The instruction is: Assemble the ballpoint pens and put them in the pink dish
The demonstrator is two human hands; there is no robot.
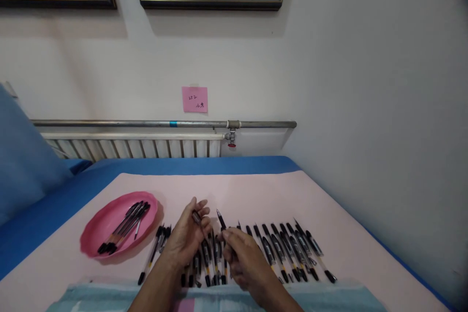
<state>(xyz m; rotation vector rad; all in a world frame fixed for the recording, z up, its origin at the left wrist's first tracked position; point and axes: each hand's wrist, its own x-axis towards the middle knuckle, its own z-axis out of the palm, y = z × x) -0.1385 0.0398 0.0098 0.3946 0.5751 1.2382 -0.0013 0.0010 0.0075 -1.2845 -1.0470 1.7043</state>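
My left hand is closed on a short dark pen cap, held between thumb and fingers. Just to its right, my right hand grips a pen with its bare metal tip pointing up and away. The two hands are close together but apart, above the middle of a row of pens. Under and beside them lie many black-and-clear pens, partly hidden by my hands; several separate black caps and clear barrels lie among those on the right.
A pink oval dish at the left holds several pens. Pink sheeting covers the blue-edged table. A teal cloth lies along the near edge. Behind are a radiator and pipe; a wall rises at the right.
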